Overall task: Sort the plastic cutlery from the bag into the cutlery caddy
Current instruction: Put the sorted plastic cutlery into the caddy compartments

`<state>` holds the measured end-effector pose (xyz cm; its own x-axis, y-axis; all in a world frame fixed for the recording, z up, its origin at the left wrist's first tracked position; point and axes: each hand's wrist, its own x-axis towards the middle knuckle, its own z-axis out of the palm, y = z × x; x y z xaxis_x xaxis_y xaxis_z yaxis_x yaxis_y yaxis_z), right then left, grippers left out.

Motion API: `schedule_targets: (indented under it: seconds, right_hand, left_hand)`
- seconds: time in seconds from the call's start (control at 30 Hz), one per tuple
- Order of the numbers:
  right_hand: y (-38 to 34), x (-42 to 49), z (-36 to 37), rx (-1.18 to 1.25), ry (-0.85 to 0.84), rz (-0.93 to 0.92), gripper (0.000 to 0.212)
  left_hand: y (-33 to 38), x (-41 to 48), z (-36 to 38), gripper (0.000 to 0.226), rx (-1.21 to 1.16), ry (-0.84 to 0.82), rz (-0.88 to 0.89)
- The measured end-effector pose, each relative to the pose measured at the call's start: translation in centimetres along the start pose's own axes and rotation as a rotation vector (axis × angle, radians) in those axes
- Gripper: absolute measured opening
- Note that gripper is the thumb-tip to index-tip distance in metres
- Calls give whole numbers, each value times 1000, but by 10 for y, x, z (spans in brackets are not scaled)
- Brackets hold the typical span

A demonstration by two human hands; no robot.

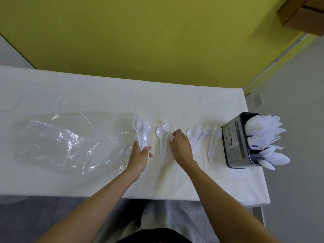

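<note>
My left hand [140, 153] grips a bunch of white plastic forks and spoons [143, 128] by their handles, heads pointing away from me. My right hand [180, 146] hovers over the table with fingers apart and nothing in it, just right of a loose spoon [160, 133] and a fork with a spoon [165, 126]. Several white spoons [201, 133] lie in a row to its right. The grey cutlery caddy [233, 142] stands at the table's right edge, filled with knives, forks and spoons. The clear plastic bag [70, 141] lies flat at the left.
The table [175, 181] wears a white cloth; its right edge runs just past the caddy and its near edge lies by my lap. A yellow-green wall rises behind. A wall socket [259, 100] sits on the grey wall at the right.
</note>
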<state>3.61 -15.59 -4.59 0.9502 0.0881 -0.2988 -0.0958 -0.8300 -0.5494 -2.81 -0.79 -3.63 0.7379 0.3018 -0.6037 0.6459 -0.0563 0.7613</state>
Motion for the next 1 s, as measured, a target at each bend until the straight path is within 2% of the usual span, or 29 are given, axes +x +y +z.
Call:
schedule_targets:
  seconds: [0.1, 0.17, 0.27, 0.43, 0.57, 0.7, 0.77, 0.83, 1.0]
  right_hand:
    - [0, -2, -9, 154, -27, 103, 26]
    - [2, -9, -19, 263, -17, 145, 19]
    - [5, -21, -43, 428, 79, 162, 7]
    - [10, -49, -105, 687, 210, 87, 13]
    - [33, -75, -159, 782, 415, 102, 12]
    - [73, -92, -196, 568, 704, 211, 11]
    - [89, -93, -203, 453, 791, 277, 15]
    - [95, -92, -206, 269, 799, 323, 9]
    - [101, -85, -205, -145, 833, 271, 18]
  left_hand:
    - [0, 1, -5, 21, -76, -20, 30]
    - [2, 0, -6, 17, -120, -34, 46]
    - [14, 0, 0, 16, -98, -79, 79]
    - [44, -6, 29, 17, -62, -208, 175]
    - [69, -22, 65, 17, -43, -326, 249]
    - [86, -41, 99, 17, -18, -417, 302]
    - [91, -50, 110, 17, 2, -463, 312]
    - [93, -55, 119, 16, 24, -491, 322]
    - [98, -59, 133, 18, 65, -509, 348]
